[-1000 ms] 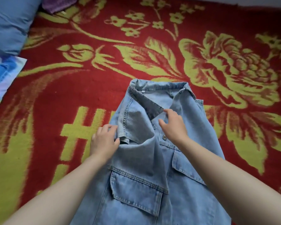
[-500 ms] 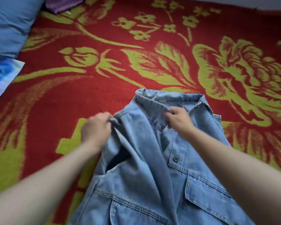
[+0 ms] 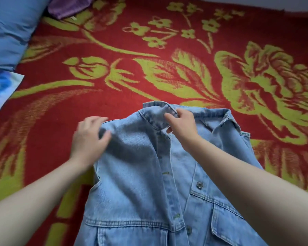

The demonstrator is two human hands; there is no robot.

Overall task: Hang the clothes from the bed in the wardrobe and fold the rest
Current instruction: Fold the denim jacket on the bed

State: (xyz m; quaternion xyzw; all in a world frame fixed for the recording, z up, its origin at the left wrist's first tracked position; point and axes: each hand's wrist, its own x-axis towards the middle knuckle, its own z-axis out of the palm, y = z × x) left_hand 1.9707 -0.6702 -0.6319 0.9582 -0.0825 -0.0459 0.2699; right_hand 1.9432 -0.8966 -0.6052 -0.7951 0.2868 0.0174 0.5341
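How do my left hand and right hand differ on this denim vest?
The right hand pinches the collar of the denim vest; the left hand sits at its shoulder, fingers straighter, grip unclear. The right hand looks sharp, the left hand blurred. Both touch the vest.

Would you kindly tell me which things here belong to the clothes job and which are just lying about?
Job: denim vest; right hand, pinching its collar; left hand, at its shoulder.
Lying about: blue pillow; purple cloth; printed sheet; red floral blanket underneath.

Blurred left hand (image 3: 89,139); denim vest (image 3: 140,174) cropped below.
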